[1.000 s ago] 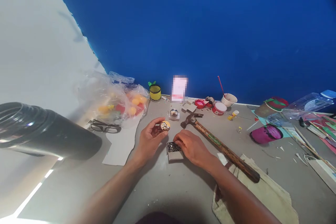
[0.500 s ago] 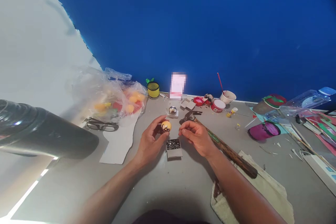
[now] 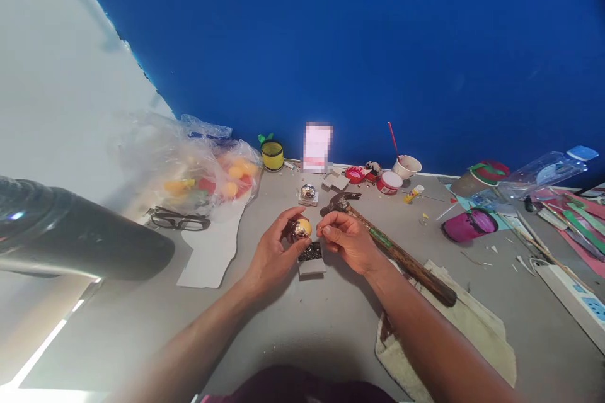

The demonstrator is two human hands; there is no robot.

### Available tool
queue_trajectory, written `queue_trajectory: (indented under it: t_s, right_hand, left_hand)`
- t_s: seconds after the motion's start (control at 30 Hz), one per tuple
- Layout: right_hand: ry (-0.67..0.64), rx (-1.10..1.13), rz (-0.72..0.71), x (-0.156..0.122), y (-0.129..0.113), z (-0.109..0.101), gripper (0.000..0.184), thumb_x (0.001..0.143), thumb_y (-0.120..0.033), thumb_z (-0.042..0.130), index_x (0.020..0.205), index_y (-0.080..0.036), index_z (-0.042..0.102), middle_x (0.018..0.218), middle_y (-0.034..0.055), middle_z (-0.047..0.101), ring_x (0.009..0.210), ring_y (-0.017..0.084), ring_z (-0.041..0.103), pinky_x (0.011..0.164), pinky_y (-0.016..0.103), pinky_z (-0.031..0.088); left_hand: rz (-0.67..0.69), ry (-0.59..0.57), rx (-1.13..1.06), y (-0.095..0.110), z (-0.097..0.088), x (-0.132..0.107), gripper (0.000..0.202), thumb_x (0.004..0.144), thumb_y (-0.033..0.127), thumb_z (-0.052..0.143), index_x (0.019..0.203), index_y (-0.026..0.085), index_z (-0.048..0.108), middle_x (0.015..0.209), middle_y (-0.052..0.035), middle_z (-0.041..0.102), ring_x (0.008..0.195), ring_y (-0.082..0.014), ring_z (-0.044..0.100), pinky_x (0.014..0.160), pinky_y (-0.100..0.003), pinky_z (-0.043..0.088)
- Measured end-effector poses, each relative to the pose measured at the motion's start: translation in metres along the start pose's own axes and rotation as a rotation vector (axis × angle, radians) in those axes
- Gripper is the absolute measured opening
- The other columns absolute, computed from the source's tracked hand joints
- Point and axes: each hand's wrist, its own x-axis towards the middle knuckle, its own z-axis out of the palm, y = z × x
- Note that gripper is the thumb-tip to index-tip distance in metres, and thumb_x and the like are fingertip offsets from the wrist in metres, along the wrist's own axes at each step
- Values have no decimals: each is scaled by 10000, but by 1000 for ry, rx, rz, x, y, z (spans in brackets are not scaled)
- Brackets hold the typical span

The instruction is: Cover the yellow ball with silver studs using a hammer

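My left hand (image 3: 273,253) is closed around a small yellow ball (image 3: 301,228) partly covered with shiny silver studs. My right hand (image 3: 347,240) is pinched shut just right of the ball, on something too small to name. Below both hands a small open box of silver studs (image 3: 311,257) lies on the grey table (image 3: 302,327). Farther back, a finished silver ball (image 3: 307,192) sits on a small stand.
A wooden-handled hammer (image 3: 392,252) lies right of my hands, its handle end over a beige cloth (image 3: 472,340). Glasses (image 3: 177,220) and a plastic bag of coloured balls (image 3: 203,176) lie at the left, a dark cylinder (image 3: 70,239) nearer. Paint pots, a bottle and craft scraps crowd the right.
My right hand left the stud box, rose with fingers pinched and moved up beside the ball. My left hand kept hold of the ball.
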Motion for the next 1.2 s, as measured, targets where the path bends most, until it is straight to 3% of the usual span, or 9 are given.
queue_trajectory:
  t_s: [0.17, 0.3, 0.47, 0.6, 0.87, 1.2]
  right_hand:
    - [5, -88, -27, -1, -3, 2, 328, 695, -463, 863, 782, -192, 700, 736, 19, 679, 563, 98, 451, 488, 232, 341]
    - [5, -143, -35, -1, -1, 4, 322, 706, -457, 851, 815, -191, 708, 731, 26, 693, 590, 114, 493, 494, 228, 345]
    - [15, -202, -76, -1, 3, 2, 261, 750, -427, 822, 796, -193, 717, 710, 7, 668, 572, 104, 463, 501, 230, 341]
    - [9, -244, -68, -2, 3, 0, 225, 759, -398, 817, 805, -192, 740, 673, -14, 634, 554, 95, 440, 506, 230, 333]
    - [-67, -248, -32, -2, 0, -4, 183, 755, -344, 823, 824, -192, 749, 733, -3, 681, 633, 121, 563, 611, 263, 448]
    - [-61, -281, -31, -1, 0, -4, 202, 738, -348, 823, 794, -183, 722, 700, -14, 662, 613, 112, 552, 617, 258, 460]
  left_hand:
    - [65, 2, 10, -3, 1, 1, 306, 760, 186, 769, 1064, 221, 751, 1084, -61, 672, 854, -186, 614, 813, -301, 487]
    - [96, -30, 59, -1, 1, -1, 326, 797, 192, 733, 1115, 256, 760, 1148, -73, 652, 946, -213, 619, 858, -316, 487]
    - [28, -41, 119, -2, 1, -2, 411, 844, 270, 716, 1254, 249, 695, 1139, -61, 705, 927, -208, 629, 863, -309, 473]
    - [33, -69, 156, -2, 0, -2, 352, 840, 304, 718, 1184, 226, 714, 1106, -59, 713, 871, -198, 635, 781, -297, 479]
    - [115, -112, 198, 1, -3, 0, 316, 806, 292, 757, 1115, 224, 746, 1026, -58, 712, 903, -206, 644, 810, -304, 473]
    - [149, -134, 309, -6, -3, 0, 279, 845, 289, 694, 1109, 198, 709, 1023, -45, 693, 876, -175, 635, 779, -293, 492]
